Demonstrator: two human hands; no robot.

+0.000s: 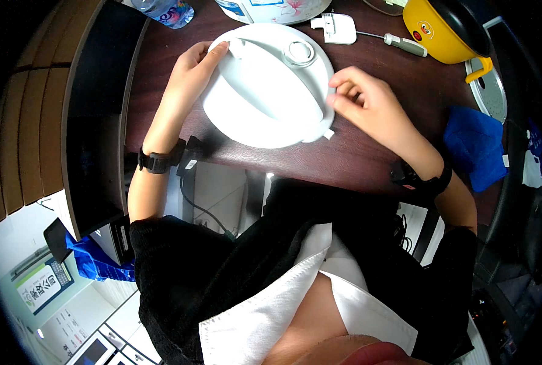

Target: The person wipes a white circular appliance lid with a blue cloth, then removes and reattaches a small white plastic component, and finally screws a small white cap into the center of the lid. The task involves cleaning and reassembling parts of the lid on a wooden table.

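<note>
A round white plastic lid-like piece (246, 131) lies on the dark wood table, with a broad raised handle across it and a ring-shaped fitting (299, 53) at its upper right. My left hand (193, 68) is closed on its upper left edge, thumb on top by the end of the handle. At the right rim, my right hand (368, 103) has its fingers curled, with thumb and forefinger tips at the edge. A small white tab (329, 134) sticks out from the lower right rim. The underside of the piece is hidden.
Behind it stand a white patterned container (271, 11), a plastic bottle (167, 12), a white plug adapter (338, 29) and a screwdriver (406, 45). A yellow pot (438, 36), a glass lid (489, 91) and a blue cloth-like item (475, 149) are at right.
</note>
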